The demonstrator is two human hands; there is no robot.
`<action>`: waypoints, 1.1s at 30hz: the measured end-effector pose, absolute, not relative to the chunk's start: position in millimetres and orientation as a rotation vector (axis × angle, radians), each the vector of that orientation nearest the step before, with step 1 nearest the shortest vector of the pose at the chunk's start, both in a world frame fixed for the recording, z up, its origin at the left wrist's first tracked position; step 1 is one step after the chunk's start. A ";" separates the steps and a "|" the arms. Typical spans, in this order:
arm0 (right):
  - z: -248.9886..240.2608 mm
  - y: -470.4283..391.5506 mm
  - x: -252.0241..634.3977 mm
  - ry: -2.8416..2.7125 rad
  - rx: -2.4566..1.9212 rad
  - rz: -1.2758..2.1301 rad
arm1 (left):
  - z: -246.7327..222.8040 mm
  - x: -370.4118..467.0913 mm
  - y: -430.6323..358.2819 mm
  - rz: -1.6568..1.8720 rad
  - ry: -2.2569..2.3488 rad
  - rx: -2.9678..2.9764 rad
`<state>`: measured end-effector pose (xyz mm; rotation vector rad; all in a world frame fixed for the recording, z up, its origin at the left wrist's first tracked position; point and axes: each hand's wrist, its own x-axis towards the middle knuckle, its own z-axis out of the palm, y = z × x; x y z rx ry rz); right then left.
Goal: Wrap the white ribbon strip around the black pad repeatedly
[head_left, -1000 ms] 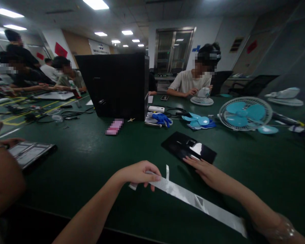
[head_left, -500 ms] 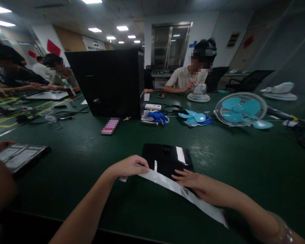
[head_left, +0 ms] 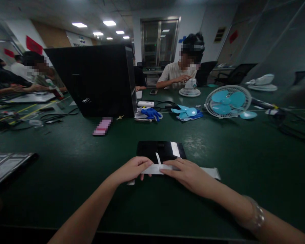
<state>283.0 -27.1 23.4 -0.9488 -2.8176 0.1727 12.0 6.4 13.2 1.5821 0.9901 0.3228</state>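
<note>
My left hand (head_left: 136, 169) is closed on the left part of a long, flat white strip (head_left: 152, 169) with faint print on it, thumb on top and fingertips underneath. My right hand (head_left: 189, 174) lies over the strip further right, its fingers closed on it beside a narrow white tab (head_left: 158, 158) that sticks up. The strip's right end pokes out past my right wrist. Behind the strip lies a thin black panel (head_left: 147, 148) with a glossy white patch near its right side; my hands hide its near edge.
Beyond are a black computer case (head_left: 91, 81), a pink phone (head_left: 103, 127), blue gloves (head_left: 150, 114), loose blue fan blades (head_left: 185, 111) and a fan grille (head_left: 228, 101). A co-worker (head_left: 179, 73) handles a small fan part opposite. A laptop-like object (head_left: 8, 166) lies at left.
My right hand has moved left along the strip and closed on it near the tab. The strip has swung from slanting down rightward to nearly level. The view has turned slightly right.
</note>
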 end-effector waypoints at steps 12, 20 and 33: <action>11.0 -19.2 280.2 -2.846 -1.055 -0.040 | 16.0 2.5 8.7 0.273 1.443 1.965; 11.5 -20.4 277.3 -2.788 -1.071 0.060 | 21.3 8.9 7.6 0.183 1.659 2.046; 19.1 -10.6 299.0 -2.849 -1.208 0.398 | 22.7 -0.5 15.3 0.444 1.810 1.969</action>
